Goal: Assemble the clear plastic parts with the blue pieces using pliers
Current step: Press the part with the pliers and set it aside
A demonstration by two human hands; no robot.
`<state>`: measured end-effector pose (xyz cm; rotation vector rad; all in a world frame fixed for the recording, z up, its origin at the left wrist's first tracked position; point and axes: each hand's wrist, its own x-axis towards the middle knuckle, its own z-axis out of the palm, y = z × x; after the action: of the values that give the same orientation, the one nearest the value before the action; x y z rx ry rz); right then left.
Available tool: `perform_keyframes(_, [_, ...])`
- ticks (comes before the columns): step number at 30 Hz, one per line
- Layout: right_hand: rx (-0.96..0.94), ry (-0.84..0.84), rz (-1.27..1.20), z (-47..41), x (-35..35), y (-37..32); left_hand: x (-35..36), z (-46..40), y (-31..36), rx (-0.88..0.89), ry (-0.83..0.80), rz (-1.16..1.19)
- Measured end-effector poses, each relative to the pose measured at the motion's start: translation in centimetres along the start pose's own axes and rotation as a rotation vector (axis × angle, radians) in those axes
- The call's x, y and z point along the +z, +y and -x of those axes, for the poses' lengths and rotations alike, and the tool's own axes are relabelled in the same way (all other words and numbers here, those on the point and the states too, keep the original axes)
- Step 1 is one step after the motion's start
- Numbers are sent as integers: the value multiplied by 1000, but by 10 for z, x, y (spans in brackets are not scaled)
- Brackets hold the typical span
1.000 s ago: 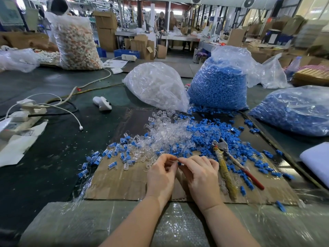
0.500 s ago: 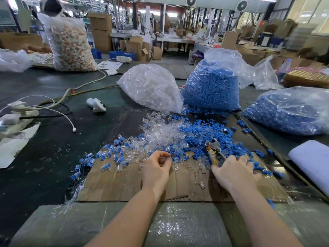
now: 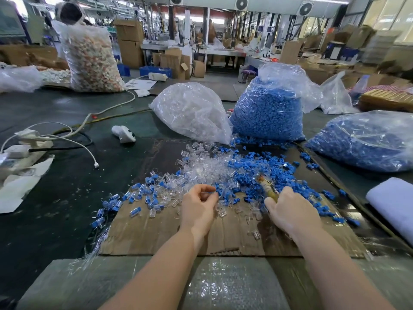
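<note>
A heap of clear plastic parts (image 3: pixel 201 168) and loose blue pieces (image 3: pixel 263 168) lies on a cardboard sheet (image 3: pixel 156 231) in front of me. Joined clear-and-blue pieces (image 3: pixel 136 198) are scattered at the sheet's left. My left hand (image 3: pixel 197 209) is curled, pinching a small clear and blue part at its fingertips. My right hand (image 3: pixel 290 211) is closed around the pliers (image 3: pixel 267 187), whose taped yellow handle sticks out toward the blue heap; the jaws are blurred.
A bag of clear parts (image 3: pixel 192 113) and two bags of blue pieces (image 3: pixel 268 113) (image 3: pixel 366 139) stand behind the heap. A white handheld device (image 3: pixel 124 134), power strips and cables (image 3: pixel 26 144) lie left. White foam (image 3: pixel 393 202) is at the right.
My right hand left my left hand, reached right to the pliers on the cardboard and closed on them. My left hand stayed, still pinching the small part.
</note>
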<state>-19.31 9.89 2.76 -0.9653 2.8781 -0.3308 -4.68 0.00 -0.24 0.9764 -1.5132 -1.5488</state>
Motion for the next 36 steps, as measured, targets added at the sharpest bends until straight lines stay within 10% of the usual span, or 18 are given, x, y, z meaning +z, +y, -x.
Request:
perform_keyframes(9, [-224, -408, -649, 34, -14, -38, -1, -7, 14, -70, 45, 114])
perform_keyframes(36, [-235, -704, -642, 40, -23, -43, -18, -18, 5, -200, 125, 119])
